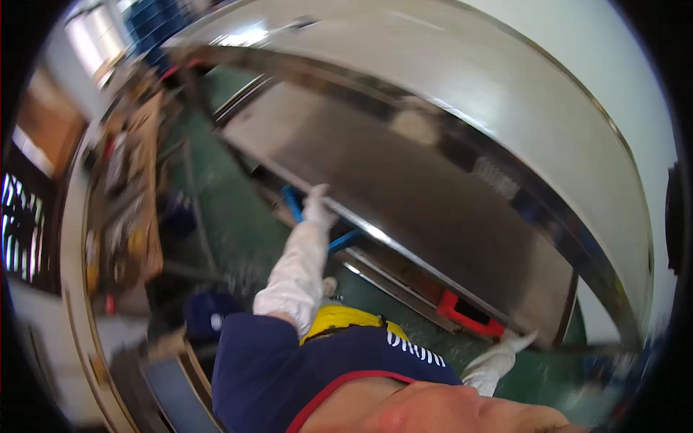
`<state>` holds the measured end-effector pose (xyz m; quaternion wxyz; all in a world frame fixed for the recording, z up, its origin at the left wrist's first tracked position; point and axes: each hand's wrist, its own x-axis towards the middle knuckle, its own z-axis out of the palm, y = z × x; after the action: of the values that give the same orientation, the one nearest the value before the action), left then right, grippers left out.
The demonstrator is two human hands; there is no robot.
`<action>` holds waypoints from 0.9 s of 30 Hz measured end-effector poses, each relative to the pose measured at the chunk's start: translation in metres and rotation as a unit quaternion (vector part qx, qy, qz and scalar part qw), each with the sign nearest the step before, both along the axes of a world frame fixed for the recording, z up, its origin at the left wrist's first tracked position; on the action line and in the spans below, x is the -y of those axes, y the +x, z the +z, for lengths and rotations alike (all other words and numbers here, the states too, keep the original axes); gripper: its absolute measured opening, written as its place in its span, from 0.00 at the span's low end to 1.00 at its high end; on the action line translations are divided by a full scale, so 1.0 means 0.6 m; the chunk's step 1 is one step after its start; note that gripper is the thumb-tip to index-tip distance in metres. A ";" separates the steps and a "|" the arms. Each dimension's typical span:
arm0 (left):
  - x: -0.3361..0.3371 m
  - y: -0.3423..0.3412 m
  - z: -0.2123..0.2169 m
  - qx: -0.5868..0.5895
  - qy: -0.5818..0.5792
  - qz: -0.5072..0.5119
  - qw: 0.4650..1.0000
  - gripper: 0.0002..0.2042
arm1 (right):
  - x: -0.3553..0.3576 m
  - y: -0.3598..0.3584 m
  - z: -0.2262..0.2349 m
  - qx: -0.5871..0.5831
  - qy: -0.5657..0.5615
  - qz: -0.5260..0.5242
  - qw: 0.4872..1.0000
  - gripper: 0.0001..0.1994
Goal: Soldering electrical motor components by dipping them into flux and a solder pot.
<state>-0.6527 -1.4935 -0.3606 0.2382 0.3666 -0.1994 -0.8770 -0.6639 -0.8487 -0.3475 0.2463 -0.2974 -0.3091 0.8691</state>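
Observation:
A long brown metal shelf panel [404,195] with a bright front edge lies beneath a large metal tabletop [462,65]. At the left part of that edge is my left hand [316,206], in a white glove, a digit over the rim and the other fingers out of sight. My right hand [517,341], gloved alike, is at the edge near the panel's right end, its thumb stretched along the top. Both hands appear to grip the panel, though blur softens the fingers. Blue bars [291,203] show beside my left hand, and a red case-like object [469,314] lies below the edge.
A wooden bench [153,187] piled with blurred parts runs along the left. Dark blue crates [154,25] are stacked at the far left. On the green floor [231,195] stand metal frame legs. A dark blue item [209,314] is beside my left elbow.

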 end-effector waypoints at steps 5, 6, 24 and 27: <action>-0.143 0.026 -0.031 -0.123 0.008 0.025 0.992 0.28 | -0.048 -0.059 -0.048 0.057 -0.001 -0.001 0.998 0.35; -0.144 0.033 -0.025 -0.133 -0.002 0.027 0.991 0.29 | -0.049 -0.055 -0.058 0.066 0.016 -0.023 0.997 0.35; -0.090 0.234 0.006 -0.033 -0.058 0.010 0.998 0.27 | 0.057 0.142 -0.036 0.113 0.209 0.107 0.965 0.29; -0.085 0.264 0.004 -0.023 -0.073 0.021 0.997 0.27 | 0.175 0.203 -0.015 0.097 0.271 0.293 0.912 0.28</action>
<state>-0.4941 -1.4425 -0.3583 0.2870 0.3321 -0.2496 -0.8631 -0.5419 -0.9537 -0.3568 0.0204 -0.1984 -0.6281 0.7522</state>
